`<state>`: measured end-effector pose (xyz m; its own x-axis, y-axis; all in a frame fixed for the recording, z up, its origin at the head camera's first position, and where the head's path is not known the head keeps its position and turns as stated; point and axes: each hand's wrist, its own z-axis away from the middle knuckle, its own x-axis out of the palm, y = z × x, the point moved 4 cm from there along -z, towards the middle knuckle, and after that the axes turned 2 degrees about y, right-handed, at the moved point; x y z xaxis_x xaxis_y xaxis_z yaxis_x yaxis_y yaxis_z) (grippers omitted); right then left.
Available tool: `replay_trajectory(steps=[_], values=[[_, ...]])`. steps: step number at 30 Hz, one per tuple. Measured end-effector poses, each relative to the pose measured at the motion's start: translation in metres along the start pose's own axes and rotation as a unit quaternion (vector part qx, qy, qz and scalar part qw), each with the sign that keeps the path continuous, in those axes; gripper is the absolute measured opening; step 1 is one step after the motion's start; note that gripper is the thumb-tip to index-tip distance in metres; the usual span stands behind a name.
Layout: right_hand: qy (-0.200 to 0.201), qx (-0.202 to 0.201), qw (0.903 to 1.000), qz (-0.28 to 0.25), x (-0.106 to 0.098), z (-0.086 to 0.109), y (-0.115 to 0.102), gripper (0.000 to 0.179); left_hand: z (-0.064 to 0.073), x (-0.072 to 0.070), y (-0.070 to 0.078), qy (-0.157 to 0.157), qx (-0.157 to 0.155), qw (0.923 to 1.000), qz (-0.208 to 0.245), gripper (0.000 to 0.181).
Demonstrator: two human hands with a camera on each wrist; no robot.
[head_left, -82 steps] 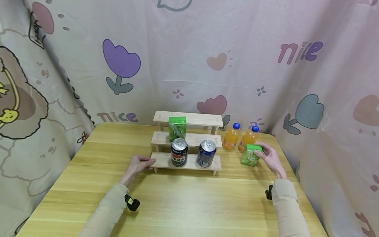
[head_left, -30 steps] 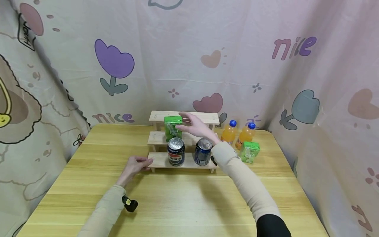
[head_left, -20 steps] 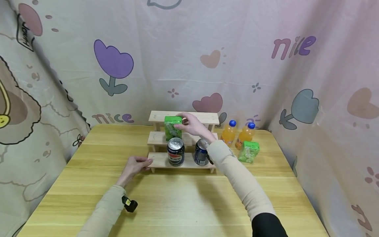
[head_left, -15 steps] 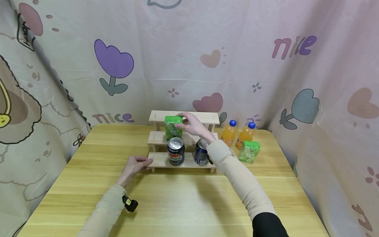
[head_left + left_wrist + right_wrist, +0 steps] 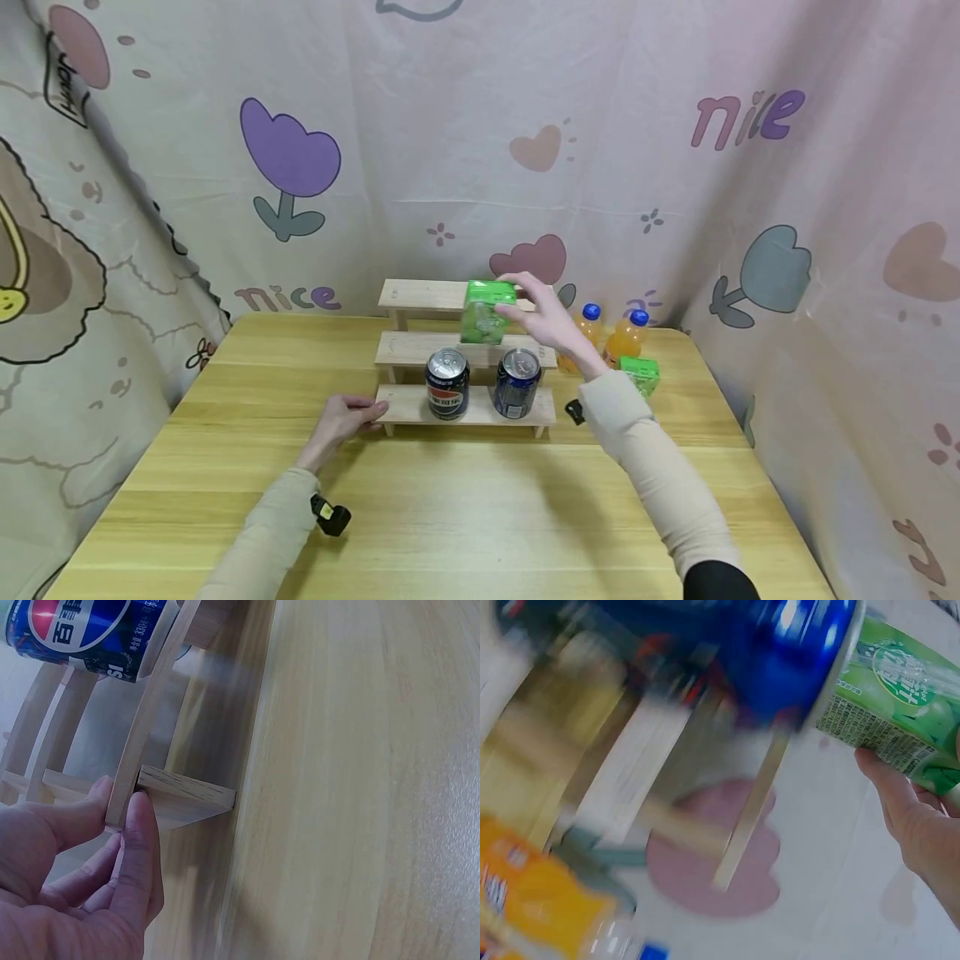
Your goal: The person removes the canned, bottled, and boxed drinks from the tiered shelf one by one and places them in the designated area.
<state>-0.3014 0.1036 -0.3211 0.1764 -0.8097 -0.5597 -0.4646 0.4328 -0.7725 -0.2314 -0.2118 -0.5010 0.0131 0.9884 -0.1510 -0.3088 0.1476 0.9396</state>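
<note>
The right hand's grip (image 5: 543,315) pinches a green box (image 5: 482,321) above the middle shelf (image 5: 407,348). The left hand's grip (image 5: 341,425) pinches the low shelf (image 5: 403,406), where two cans (image 5: 447,398) stand. Two orange bottles (image 5: 625,339) and another box (image 5: 642,372) sit on the tabletop (image 5: 465,517).

The held carton (image 5: 482,317) looks glossy, the cans (image 5: 447,385) metal, the rack (image 5: 408,405) wood.

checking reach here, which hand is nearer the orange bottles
Right. The right hand holds a green carton left of the orange bottles; the left hand, farther off, pinches the left end of the bottom shelf.
</note>
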Motion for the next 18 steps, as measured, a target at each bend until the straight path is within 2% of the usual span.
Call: replay_trajectory(steps=[5, 10, 18], values=[[0.030, 0.004, 0.9991, 0.030, -0.036, 0.023, 0.018, 0.038, 0.000, 0.000, 0.001, 0.000, 0.001, 1.0000, 0.002, 0.044], [0.040, 0.035, 0.9976, 0.044, -0.066, 0.047, 0.041, 0.040, 0.000, 0.000, 0.001, -0.001, 0.002, 1.0000, -0.002, 0.046], [0.029, 0.065, 0.9958, 0.058, -0.092, 0.074, 0.073, 0.038, 0.001, 0.000, 0.002, 0.002, 0.004, 0.9999, -0.009, 0.047]])
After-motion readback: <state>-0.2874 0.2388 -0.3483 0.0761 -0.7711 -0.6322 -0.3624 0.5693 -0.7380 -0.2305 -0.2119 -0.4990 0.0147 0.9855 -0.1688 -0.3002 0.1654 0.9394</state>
